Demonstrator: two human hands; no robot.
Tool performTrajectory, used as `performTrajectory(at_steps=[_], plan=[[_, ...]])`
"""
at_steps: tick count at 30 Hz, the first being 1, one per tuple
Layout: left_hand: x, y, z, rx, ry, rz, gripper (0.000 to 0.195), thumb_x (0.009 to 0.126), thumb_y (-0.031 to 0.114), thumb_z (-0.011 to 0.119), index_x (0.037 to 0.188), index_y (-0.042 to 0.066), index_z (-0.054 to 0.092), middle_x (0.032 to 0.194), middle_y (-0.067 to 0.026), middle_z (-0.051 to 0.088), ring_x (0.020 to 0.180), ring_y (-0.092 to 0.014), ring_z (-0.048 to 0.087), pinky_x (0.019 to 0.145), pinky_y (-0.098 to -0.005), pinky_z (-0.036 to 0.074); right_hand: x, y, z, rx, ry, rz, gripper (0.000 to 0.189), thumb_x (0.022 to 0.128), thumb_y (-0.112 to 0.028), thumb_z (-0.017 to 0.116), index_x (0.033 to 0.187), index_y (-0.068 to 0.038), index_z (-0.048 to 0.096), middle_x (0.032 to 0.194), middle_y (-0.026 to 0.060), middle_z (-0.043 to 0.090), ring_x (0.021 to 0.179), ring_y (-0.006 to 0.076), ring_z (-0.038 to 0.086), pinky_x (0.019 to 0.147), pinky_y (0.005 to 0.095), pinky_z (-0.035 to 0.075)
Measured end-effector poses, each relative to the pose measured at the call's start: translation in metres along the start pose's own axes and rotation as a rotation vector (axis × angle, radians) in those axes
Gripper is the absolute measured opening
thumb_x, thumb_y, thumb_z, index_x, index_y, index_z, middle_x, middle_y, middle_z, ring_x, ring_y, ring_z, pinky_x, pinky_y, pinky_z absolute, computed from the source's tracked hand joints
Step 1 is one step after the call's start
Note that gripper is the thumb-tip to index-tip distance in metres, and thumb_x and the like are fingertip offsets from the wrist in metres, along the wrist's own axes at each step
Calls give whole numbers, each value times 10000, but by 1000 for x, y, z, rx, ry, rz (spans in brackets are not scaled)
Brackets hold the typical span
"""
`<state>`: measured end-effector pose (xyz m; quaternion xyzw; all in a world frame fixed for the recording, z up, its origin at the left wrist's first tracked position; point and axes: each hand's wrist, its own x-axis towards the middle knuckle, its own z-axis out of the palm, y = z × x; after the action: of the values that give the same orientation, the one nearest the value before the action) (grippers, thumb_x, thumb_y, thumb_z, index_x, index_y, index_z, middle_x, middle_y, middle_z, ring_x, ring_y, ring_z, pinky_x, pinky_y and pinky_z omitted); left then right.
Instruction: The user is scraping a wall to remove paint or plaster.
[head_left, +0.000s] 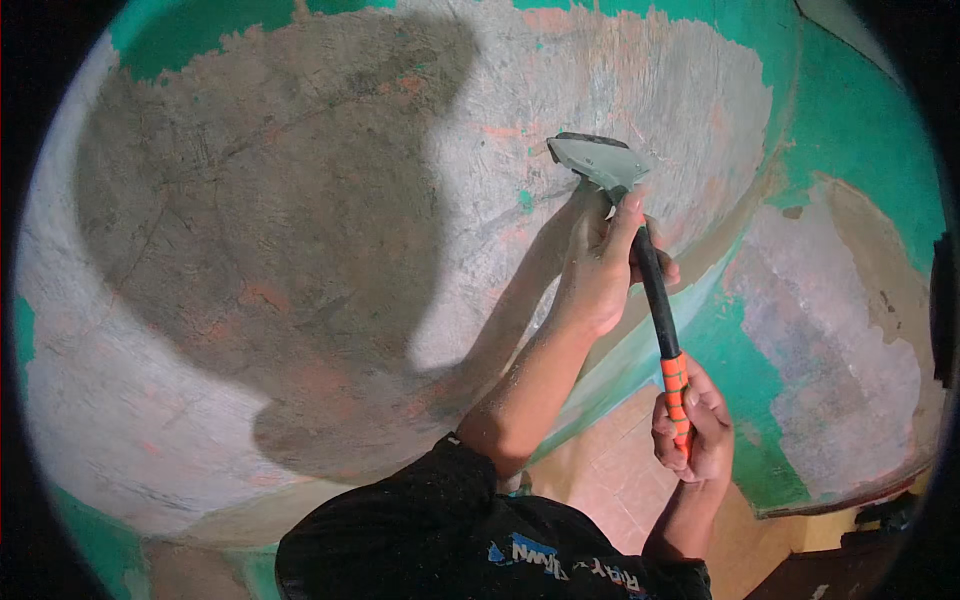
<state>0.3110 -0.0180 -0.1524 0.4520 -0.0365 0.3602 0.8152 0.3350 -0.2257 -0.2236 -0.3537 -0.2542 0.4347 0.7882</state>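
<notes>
In front of me is a wall (495, 247) stripped largely to pale grey plaster, with pinkish patches and flecks of green paint. A long-handled scraper (655, 300) slants across its right part. The wide grey scraper head (596, 159), with a dark edge strip, is at or close to the plaster; contact cannot be told. My left hand (611, 262) grips the neck just below the head, its thumb laid along the shaft. Lower down, my right hand (697, 427) is wrapped around the orange banded grip (675, 401) at the handle's end.
Green paint (855, 112) remains along the top and right. A second wall face (832, 322), partly bared, meets this one at a corner on the right. Tiled floor (607, 480) shows below, with dark furniture (825, 574) at the lower right. My shadow darkens the left plaster.
</notes>
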Motion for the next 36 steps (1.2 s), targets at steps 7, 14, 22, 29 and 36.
performTrajectory(at_steps=[7, 14, 22, 29, 36], plan=[[1, 2, -3, 39, -44, -2, 509, 980, 446, 577, 1290, 59, 463, 835, -49, 550, 639, -211, 631, 622, -403, 569, 6, 9, -1, -218, 37, -74, 557, 981, -221, 525, 1488, -48, 371, 690, 109, 564, 358, 95, 392, 324, 212, 278], [3, -4, -12, 118, -8, 41, 464, 996, 401, 562, 1284, 49, 464, 818, -57, 547, 597, -204, 624, 593, -381, 571, 28, 33, -24, -118, -44, -34, 594, 980, -261, 544, 1505, -67, 349, 709, 95, 563, 381, 91, 405, 342, 213, 289], [5, -3, -12, 180, -28, 114, 392, 1007, 370, 549, 1216, 48, 470, 801, -54, 557, 585, -207, 640, 558, -340, 567, 39, 39, -37, -182, -91, -83, 584, 987, -269, 538, 1508, -78, 353, 716, 91, 557, 390, 91, 409, 361, 220, 312], [0, 3, -12, 192, -4, 79, 385, 1017, 358, 531, 1229, 43, 466, 799, -56, 565, 580, -204, 642, 550, -331, 564, 40, 46, -35, -168, -96, -109, 585, 992, -283, 545, 1503, -69, 356, 713, 95, 555, 388, 92, 407, 361, 225, 315], [1, -3, -7, 126, 0, 62, 319, 1011, 333, 556, 1094, 37, 471, 782, -68, 545, 557, -192, 627, 532, -326, 563, 37, 51, -35, -142, -85, -137, 588, 991, -291, 550, 1500, -66, 358, 694, 94, 549, 383, 91, 405, 355, 220, 310]])
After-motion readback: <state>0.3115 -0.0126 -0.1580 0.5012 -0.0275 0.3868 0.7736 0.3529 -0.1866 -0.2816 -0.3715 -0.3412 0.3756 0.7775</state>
